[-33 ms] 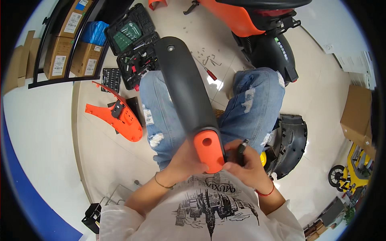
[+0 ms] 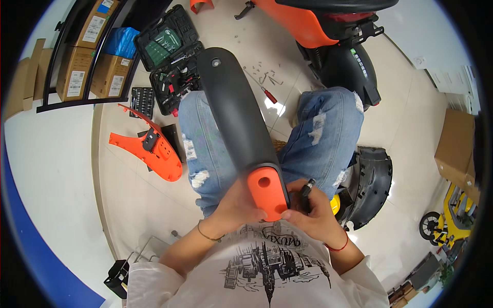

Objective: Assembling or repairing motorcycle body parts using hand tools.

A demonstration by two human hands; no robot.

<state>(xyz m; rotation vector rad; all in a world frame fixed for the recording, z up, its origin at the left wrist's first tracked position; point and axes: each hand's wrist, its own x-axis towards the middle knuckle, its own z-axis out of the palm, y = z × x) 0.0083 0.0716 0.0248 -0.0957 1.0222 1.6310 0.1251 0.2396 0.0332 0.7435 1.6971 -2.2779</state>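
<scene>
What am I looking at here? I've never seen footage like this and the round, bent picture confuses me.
It comes from a wide fisheye camera worn on a person's head, looking down, so straight edges curve. The person sits with a long dark grey panel with an orange end across their jeans. The left hand grips the orange end; the right hand holds a small black tool beside it. On the tiled floor lie an open tool case, an orange plastic part and a red-handled screwdriver.

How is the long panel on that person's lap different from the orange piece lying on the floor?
The lap panel is mostly dark grey with an orange end, long and smooth; the floor piece is all orange, shorter, angular, with a black part fixed on it. Both hands, left and right, touch the lap panel; the floor piece lies untouched. Both look like scooter body parts.
</scene>
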